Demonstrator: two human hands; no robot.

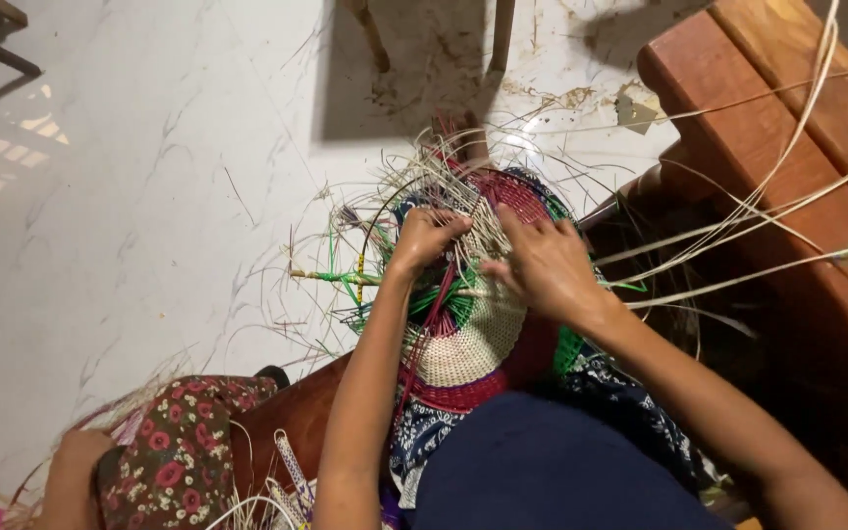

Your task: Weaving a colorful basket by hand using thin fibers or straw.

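So we've got the round woven piece [463, 344] resting on our lap, left hand [424, 240] pinching a few pale strands [473, 221] at its far edge, right hand [542, 265] pressed flat on the weave, gripping nothing as far as we can tell. Biggest risk imo: those long loose straws [738, 226] snagging on the wooden bench [787, 137] and pulling the weave slack.

Cream, maroon and green woven basket [463, 353]
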